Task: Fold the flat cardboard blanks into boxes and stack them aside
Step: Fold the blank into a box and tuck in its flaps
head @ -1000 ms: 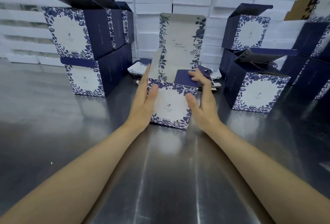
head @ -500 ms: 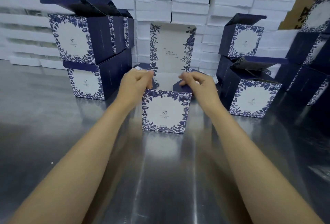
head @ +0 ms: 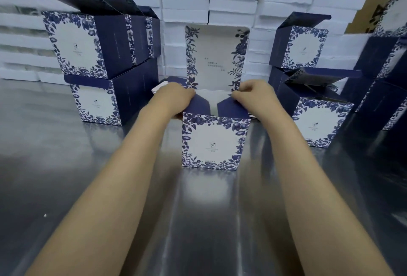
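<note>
Brushed steel bench [head: 66,176], glossy | square cardboard box [head: 212,141], white with navy floral border, stands mid-bench, lid panel [head: 217,55] upright | left hand [head: 174,98] fingers curled onto left navy flap [head: 198,106] | right hand [head: 253,97] fingers pinch right navy flap [head: 231,109]

A shiny grey metal table [head: 66,165] lies under the left hand [head: 174,97] and the right hand [head: 253,97]. It goes on far to both sides of them. Pale light makes long bright streaks on it, nearer than the hands. Behind the hands stands a tall wall of flat white blocks [head: 185,0], piled in rows. High up past the right hand is a brown cardboard sheet [head: 372,20] with dark marks.
</note>
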A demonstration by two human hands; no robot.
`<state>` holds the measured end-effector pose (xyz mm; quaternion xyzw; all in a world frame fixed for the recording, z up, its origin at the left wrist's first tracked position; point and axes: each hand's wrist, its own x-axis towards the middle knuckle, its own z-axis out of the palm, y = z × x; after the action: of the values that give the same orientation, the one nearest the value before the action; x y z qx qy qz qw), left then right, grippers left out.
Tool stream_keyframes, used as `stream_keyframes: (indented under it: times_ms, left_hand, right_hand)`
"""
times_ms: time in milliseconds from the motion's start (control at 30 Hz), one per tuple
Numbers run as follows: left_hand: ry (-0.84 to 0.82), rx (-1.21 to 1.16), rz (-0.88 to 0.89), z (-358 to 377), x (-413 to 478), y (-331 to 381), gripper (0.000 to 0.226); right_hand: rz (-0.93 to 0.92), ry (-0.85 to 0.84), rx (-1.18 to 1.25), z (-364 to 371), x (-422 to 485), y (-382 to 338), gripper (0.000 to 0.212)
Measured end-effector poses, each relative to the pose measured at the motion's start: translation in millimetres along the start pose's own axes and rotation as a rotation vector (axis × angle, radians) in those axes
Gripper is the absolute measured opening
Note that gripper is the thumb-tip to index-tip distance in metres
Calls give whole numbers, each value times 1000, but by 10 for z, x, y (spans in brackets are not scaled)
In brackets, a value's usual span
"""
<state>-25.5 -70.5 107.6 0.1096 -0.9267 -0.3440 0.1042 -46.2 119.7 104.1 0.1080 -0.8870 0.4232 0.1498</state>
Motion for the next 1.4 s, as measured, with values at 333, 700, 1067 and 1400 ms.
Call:
stream_keyframes:
  times_ms: [333, 700, 1067, 1400]
  left_hand:
    - [-20, 144, 49, -76, -33, 36, 26]
    - [100, 167, -26, -283, -114, -18, 61]
    - [-215, 263, -17, -321, -231, 37, 49]
    - [-52, 225, -2, -309, -237, -16, 60]
  right_hand:
    - [273, -190, -65, -26, 3, -70, 31]
    - [296, -135, 90, -162, -76, -95, 45]
    - [286, -320, -132, -197, -96, -171, 32]
    - [226, -173, -199, -215, -86, -146, 46]
